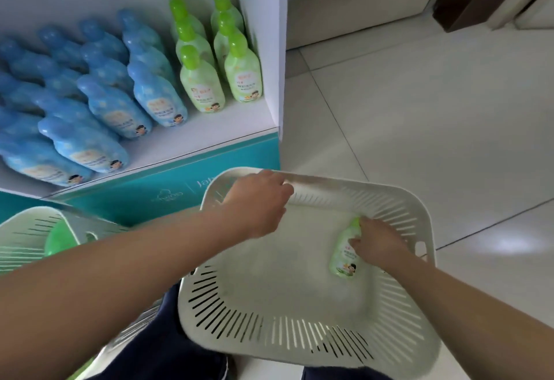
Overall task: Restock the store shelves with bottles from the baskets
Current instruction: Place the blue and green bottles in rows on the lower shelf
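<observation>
1. One green bottle (344,255) lies in the white basket (269,331), at the lower right of the frame, near the basket's right wall.
2. The right hand (379,243) has its fingers clamped on this bottle.
3. The left hand (260,199) has its fingers curled tight over the basket's far rim.
4. On the shelf (209,136), upper left, stand green bottles (202,85) and blue bottles (114,109).
5. A second basket (27,229) sits at the lower left.
</observation>
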A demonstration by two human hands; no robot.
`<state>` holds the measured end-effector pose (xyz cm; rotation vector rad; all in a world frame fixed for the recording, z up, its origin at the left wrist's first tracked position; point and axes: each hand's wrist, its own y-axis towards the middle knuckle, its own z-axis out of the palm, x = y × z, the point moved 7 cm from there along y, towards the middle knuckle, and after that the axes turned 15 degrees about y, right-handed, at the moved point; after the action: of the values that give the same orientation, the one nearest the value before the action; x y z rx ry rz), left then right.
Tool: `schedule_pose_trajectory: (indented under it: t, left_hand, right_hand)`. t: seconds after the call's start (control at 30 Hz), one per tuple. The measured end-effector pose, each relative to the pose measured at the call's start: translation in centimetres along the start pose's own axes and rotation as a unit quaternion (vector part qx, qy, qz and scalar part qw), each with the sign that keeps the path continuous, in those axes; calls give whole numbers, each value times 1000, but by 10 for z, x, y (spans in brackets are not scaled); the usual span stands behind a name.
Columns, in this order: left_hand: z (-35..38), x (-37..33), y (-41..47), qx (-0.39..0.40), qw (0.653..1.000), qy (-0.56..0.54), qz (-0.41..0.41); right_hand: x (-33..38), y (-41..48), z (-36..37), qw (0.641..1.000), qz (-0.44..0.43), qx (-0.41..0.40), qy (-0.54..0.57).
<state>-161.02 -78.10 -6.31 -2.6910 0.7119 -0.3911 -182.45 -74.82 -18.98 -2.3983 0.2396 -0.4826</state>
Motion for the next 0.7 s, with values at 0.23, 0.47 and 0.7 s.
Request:
schedule_pose_trajectory:
  t: [0.23,0.47,0.7]
  left_hand:
    - [55,-69,31,76,992,10,104]
    - [90,-92,50,139,984,-20,110]
    - [106,-86,54,225,952,-209,11]
  right_hand:
    - [-23,23,27,991,70,9,118]
    - [-29,45,40,966,135,-15,219]
    - [10,35,59,947,76,110,292]
